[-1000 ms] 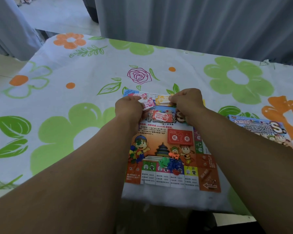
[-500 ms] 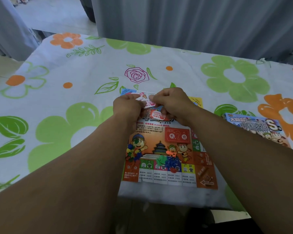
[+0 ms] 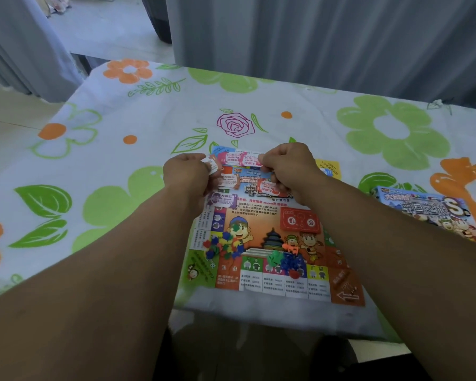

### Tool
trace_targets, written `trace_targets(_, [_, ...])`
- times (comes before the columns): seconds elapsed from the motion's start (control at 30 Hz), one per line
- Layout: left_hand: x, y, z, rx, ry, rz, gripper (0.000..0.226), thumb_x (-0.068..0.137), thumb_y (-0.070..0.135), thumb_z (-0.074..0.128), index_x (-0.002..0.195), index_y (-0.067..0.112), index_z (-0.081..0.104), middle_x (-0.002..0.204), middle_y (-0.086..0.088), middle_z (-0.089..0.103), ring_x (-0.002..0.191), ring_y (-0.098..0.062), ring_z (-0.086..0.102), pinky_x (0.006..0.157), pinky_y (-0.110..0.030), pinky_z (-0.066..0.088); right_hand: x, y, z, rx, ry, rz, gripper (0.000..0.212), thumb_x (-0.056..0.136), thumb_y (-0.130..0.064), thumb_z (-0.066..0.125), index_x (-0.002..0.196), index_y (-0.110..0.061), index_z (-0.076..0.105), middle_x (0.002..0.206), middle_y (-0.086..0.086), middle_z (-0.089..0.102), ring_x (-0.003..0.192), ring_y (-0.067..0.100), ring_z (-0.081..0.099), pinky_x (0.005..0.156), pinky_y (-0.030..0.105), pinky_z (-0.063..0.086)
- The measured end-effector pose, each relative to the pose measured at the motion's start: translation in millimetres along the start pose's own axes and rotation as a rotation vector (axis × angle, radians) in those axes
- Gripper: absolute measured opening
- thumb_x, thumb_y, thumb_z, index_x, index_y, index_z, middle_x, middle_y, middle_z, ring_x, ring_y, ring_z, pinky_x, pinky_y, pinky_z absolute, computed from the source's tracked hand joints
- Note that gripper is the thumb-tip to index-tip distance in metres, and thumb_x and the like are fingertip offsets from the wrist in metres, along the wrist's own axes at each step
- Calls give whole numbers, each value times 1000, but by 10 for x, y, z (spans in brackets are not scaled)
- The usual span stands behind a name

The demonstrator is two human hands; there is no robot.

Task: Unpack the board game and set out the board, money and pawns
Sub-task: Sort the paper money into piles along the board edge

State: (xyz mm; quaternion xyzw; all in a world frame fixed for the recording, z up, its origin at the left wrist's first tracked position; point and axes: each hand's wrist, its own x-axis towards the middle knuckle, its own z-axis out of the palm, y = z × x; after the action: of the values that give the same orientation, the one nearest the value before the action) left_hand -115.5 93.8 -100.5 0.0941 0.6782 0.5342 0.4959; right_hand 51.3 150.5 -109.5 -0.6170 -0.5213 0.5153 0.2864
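The colourful paper game board lies flat near the table's front edge. Small paper money notes are spread along its far edge, with a purple note and a yellow one apart from them. My left hand pinches a small stack of notes at the board's upper left. My right hand pinches a pink note beside it. Piles of small plastic pawns and houses lie on the board, with a green and blue pile further right.
The game box lies on the floral tablecloth at the right. Grey curtains hang behind the table's far edge. The floor drops away at the left and in front of the table.
My hands have moved slightly apart, and more notes now lie uncovered along the board's far edge. The board and pawns have not moved.
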Motion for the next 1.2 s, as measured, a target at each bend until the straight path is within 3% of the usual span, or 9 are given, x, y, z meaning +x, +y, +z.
trace_targets(0.1, [8, 5, -49, 4, 1, -6, 19, 98, -2, 51, 107, 9, 62, 93, -16, 70, 72, -23, 70, 74, -37, 60, 67, -27, 97, -2, 36, -25, 16, 94, -13, 69, 90, 3, 65, 73, 12, 63, 46, 12, 47, 39, 19, 35])
trace_targets(0.2, [34, 8, -60, 13, -2, -5, 18, 98, -3, 51, 107, 9, 62, 91, -15, 70, 66, -20, 69, 68, -34, 61, 185, -64, 234, -32, 84, -51, 18, 93, -15, 70, 85, 1, 66, 71, 7, 64, 53, 9, 53, 43, 19, 40])
trace_targets(0.33, [64, -4, -36, 23, -10, -40, 16, 98, 2, 54, 109, 10, 62, 90, -13, 69, 69, -19, 70, 70, -35, 61, 376, -19, 401, -49, 141, -54, 26, 88, -21, 76, 69, -12, 61, 83, 11, 71, 83, 26, 70, 78, 43, 59])
trace_targets(0.4, [83, -10, -34, 32, -17, -50, 16, 97, 2, 56, 110, 10, 62, 91, -13, 69, 68, -20, 72, 68, -34, 62, 434, 9, 466, -77, 156, -32, 22, 85, -24, 78, 73, -11, 64, 86, 12, 73, 84, 31, 71, 82, 48, 59])
trace_targets(0.67, [52, -17, -33, 36, -23, -47, 20, 93, 0, 63, 110, 10, 61, 96, -13, 70, 72, -22, 74, 51, -25, 57, 395, -17, 445, -162, 172, -56, 30, 88, -29, 74, 84, -1, 63, 93, 24, 71, 83, 37, 70, 79, 51, 60])
trace_targets(0.73, [31, -19, -22, 33, -30, -34, 21, 91, 0, 65, 109, 10, 62, 95, -13, 71, 70, -22, 73, 50, -25, 56, 295, -72, 421, -75, 40, -76, 34, 90, -31, 72, 88, 1, 65, 88, 18, 71, 68, 28, 67, 62, 38, 59])
trace_targets(0.83, [12, -19, 1, 18, -47, -10, 21, 89, -3, 66, 107, 8, 63, 92, -15, 72, 74, -26, 73, 57, -28, 60, 131, -129, 405, -83, -191, -68, 36, 89, -35, 73, 92, 0, 68, 80, 13, 69, 51, 19, 49, 41, 24, 36])
trace_targets(1.0, [-26, -4, 56, -4, -57, -41, 16, 93, -2, 61, 105, 9, 64, 88, -14, 72, 72, -24, 66, 76, -38, 60, 49, -123, 365, -129, -214, -97, 15, 88, -14, 75, 93, -1, 69, 77, 10, 69, 45, 9, 52, 39, 21, 38])
trace_targets(1.2, [18, 15, 13, -41, 48, -16, 19, 96, -1, 54, 106, 11, 64, 94, -15, 70, 67, -21, 69, 66, -33, 61, 9, -108, 364, -85, -205, -18, 11, 89, -9, 72, 93, 0, 67, 78, 12, 70, 43, 10, 51, 40, 22, 38])
